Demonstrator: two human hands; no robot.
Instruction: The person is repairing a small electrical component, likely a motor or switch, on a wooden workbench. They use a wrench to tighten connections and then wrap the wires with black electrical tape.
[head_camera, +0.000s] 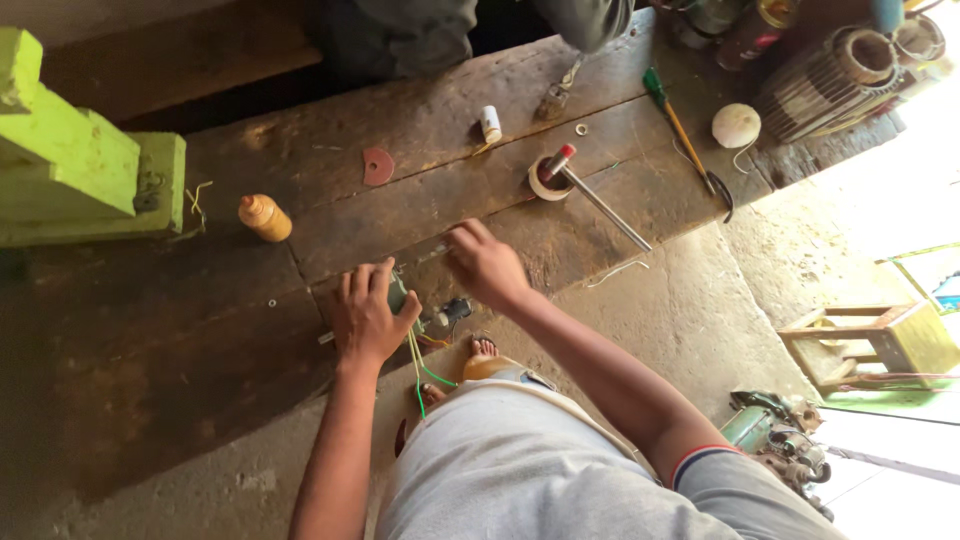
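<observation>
While your left hand (372, 318) presses down over a small greenish motor part (400, 295) at the near edge of the wooden workbench (200, 330), fingers curled around it, your right hand (487, 265) sits just to the right with its fingertips pinched on something thin and metallic; it is too small to tell what. Green and yellow wires (418, 368) trail from the part over the bench edge toward your knee, and a small dark fitting (455, 310) lies between your hands. The risk, as I judge it, lies in that edge position: if your left grip loosens, the part could slide off and drag the wires with it, or the wires could snag on your leg and tug it loose. Farther along the bench, a tape roll (548, 180) with a steel rod (604, 208) leaning out of it lies within reach of your right forearm, so a wide sweep could knock it over. To the left, well apart, stands an orange bottle (265, 217).
</observation>
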